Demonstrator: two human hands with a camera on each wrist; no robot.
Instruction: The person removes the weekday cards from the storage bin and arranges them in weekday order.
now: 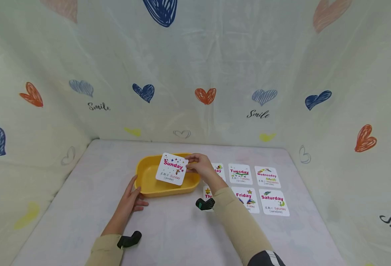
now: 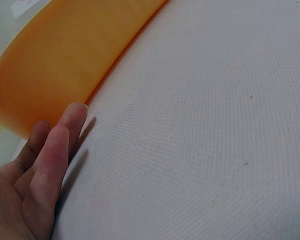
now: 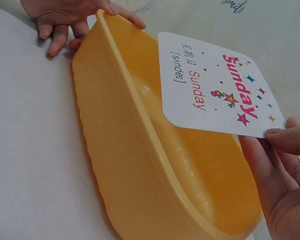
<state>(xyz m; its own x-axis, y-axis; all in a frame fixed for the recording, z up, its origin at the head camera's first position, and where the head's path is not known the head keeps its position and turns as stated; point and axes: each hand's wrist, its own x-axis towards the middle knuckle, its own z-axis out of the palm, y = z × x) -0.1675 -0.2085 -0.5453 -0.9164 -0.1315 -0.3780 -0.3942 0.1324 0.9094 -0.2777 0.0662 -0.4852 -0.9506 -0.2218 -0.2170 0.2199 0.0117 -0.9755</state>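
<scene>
My right hand pinches a white "Sunday" card by its right edge, thumb on the printed face. The card is tilted above the yellow plastic tray, and bare tray floor shows beneath it. In the right wrist view, the card has coloured stars and red lettering. Against the tray's left end lies my left hand, touching the rim near the front corner. Its fingers look mostly straight in the left wrist view, close to the tray's outer wall.
Right of the tray lie two rows of day cards, including Tuesday, Wednesday, Friday and Saturday. My right arm partly covers the Thursday card and another above it. A heart-patterned curtain surrounds the white table.
</scene>
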